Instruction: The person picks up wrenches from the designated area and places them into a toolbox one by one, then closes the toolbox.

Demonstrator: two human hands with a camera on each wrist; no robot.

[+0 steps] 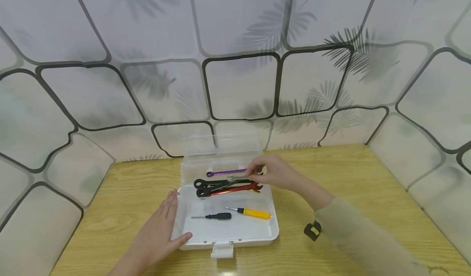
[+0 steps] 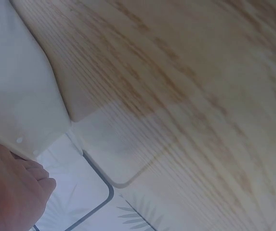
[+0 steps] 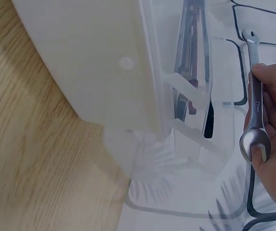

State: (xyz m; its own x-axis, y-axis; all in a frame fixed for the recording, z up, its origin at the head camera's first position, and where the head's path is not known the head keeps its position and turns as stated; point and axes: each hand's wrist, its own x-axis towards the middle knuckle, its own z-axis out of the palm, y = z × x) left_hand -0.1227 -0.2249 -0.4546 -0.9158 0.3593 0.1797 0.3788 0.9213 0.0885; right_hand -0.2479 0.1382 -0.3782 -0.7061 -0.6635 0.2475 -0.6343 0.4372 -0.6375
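Note:
My right hand point(image 1: 276, 173) pinches a silver open-end wrench point(image 3: 256, 101) over the back of a white plastic toolbox point(image 1: 209, 233). Below that hand lie a purple wrench point(image 1: 225, 172), black wrenches point(image 1: 204, 182) and a red wrench point(image 1: 235, 189), grouped at the rear of the box. My left hand point(image 1: 156, 225) rests along the box's left side with straight fingers, its thumb at the front left corner. On the box floor, nearer the front, are a black-handled screwdriver point(image 1: 220, 216) and a yellow-handled screwdriver point(image 1: 257, 214).
The translucent lid point(image 1: 220, 147) stands raised behind the box, and a white latch point(image 1: 222, 250) hangs at the front. Wood-grain table surface point(image 1: 309, 161) surrounds it. A patterned backdrop point(image 1: 239, 88) encloses the back and sides. Beside the right sleeve is a small black object point(image 1: 311, 232).

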